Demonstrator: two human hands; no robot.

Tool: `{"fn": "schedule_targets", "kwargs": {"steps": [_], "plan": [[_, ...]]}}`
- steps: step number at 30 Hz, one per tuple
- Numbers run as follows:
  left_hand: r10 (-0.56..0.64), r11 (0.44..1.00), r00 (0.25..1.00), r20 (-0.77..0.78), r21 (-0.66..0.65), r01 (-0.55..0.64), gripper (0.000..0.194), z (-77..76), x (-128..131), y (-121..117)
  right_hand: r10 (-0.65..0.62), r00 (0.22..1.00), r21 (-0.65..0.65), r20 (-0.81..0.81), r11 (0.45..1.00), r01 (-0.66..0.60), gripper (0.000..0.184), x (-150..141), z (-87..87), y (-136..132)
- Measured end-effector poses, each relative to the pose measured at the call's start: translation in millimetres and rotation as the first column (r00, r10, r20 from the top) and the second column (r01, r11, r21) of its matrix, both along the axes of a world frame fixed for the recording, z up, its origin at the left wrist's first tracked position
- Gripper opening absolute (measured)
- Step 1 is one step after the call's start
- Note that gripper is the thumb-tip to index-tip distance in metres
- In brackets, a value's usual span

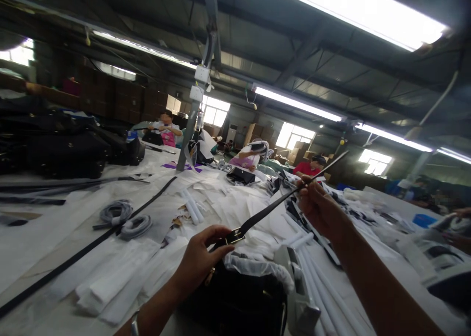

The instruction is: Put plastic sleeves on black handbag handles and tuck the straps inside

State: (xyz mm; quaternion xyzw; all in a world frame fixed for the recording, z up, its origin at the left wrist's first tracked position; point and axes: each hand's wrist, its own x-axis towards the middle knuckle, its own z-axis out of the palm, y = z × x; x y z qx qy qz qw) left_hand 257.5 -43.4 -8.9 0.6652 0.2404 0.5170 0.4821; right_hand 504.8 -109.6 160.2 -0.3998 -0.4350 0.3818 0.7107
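A black strap (pixel 270 207) stretches between my two hands, rising to the right. My left hand (pixel 200 252) pinches it at a metal buckle (pixel 234 236), just above a black bag (pixel 235 297). Farther along, my right hand (pixel 320 203) is closed on the strap, and its thin free end points up and to the right. Clear plastic wrapping (pixel 257 266) pokes out of the bag's top. A gold-coloured zipper pull (pixel 210 275) hangs at the bag's left side, close to my left wrist.
White sheets (pixel 228 193) cover much of the table. Two grey coils (pixel 136 226) and a long black strip (pixel 73 261) lie at left. Black bags (pixel 66 149) are piled farther left. White tubes (pixel 312 277) lie at right, beside a grey block (pixel 300 292). Several people work beyond.
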Motion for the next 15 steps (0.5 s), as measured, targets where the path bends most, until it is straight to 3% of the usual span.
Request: {"fn": "schedule_targets", "kwargs": {"steps": [4,7,9,11,13,15], "plan": [[-0.019,1.000,0.998,0.055,-0.021,0.021,0.024,-5.6,-2.2,0.8,0.055,0.998,0.033,0.022,0.998,-0.056,0.022,2.9,-5.3,2.2],[-0.042,0.988,0.995,0.087,-0.141,0.054,0.040,-8.0,-4.7,-2.7,0.119,0.953,-0.107,0.279,0.990,-0.093,0.035,1.7,-5.2,-1.5],[-0.051,0.985,0.994,0.099,-0.162,0.067,0.040,-7.6,-5.2,-5.4,0.224,0.797,-0.298,0.560,0.953,-0.058,0.040,-5.2,-3.8,-4.8],[-0.060,0.986,0.994,0.090,-0.153,0.073,0.034,-6.3,-4.3,-7.6,0.358,0.550,-0.439,0.754,0.898,0.017,0.042,-17.1,-3.9,-7.4],[-0.058,0.986,0.995,0.077,-0.151,0.070,0.033,-5.7,-2.2,-8.5,0.428,0.356,-0.487,0.831,0.868,0.094,0.042,-30.3,-6.4,-8.5],[-0.041,0.985,0.997,0.070,-0.164,0.052,0.035,-6.6,0.2,-8.1,0.437,0.255,-0.483,0.862,0.861,0.159,0.042,-40.2,-9.7,-8.5]]}}
